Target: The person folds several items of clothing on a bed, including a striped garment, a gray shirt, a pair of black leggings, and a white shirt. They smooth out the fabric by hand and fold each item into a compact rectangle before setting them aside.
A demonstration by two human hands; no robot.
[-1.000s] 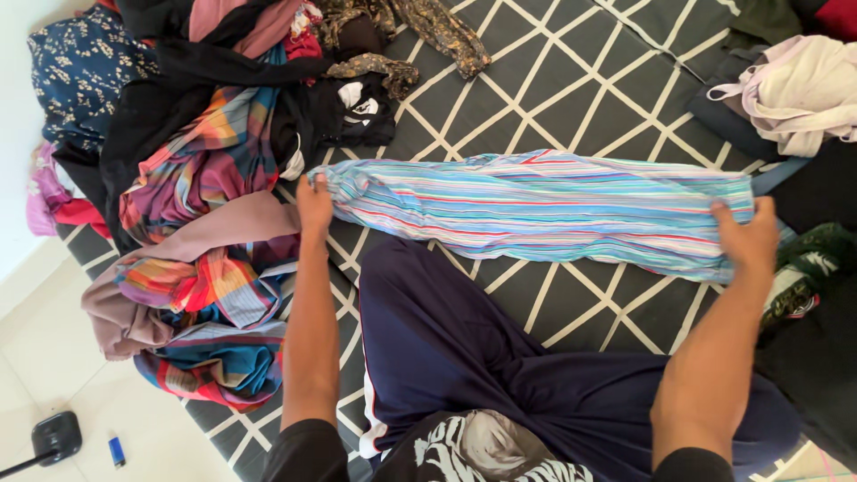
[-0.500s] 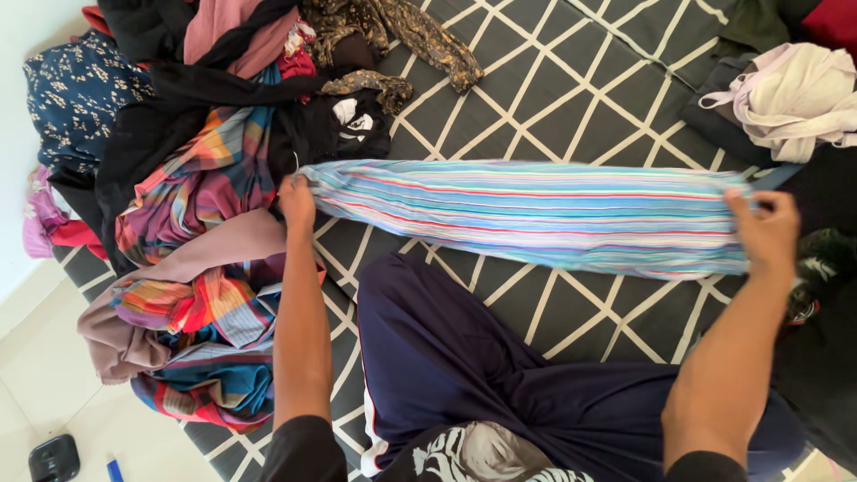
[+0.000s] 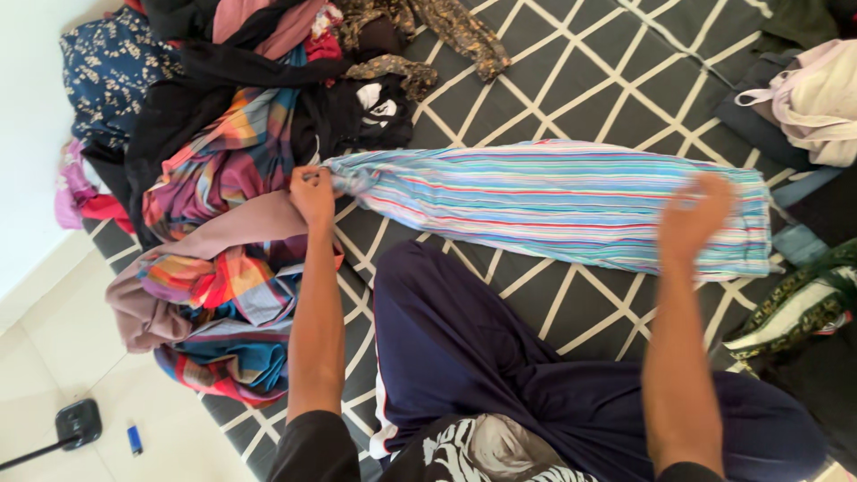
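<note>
A long striped cloth [image 3: 536, 201] in blue, pink and white lies stretched across the dark mattress [image 3: 571, 80] with white diamond lines. My left hand [image 3: 312, 192] pinches the cloth's bunched left end. My right hand [image 3: 694, 219] is blurred and hovers flat over the cloth near its right end, fingers spread, holding nothing. My dark blue trousers [image 3: 500, 357] lie below the cloth.
A heap of mixed clothes [image 3: 214, 170], checked, floral and black, fills the left side. Pale garments [image 3: 817, 98] lie at the upper right, a green printed one [image 3: 803, 308] at the right edge. On the tiled floor are a black stand foot [image 3: 76, 424] and a blue lighter [image 3: 134, 439].
My right hand let go of the cloth's right end and moved left over it. The cloth now lies flat on the mattress. My left hand keeps its grip.
</note>
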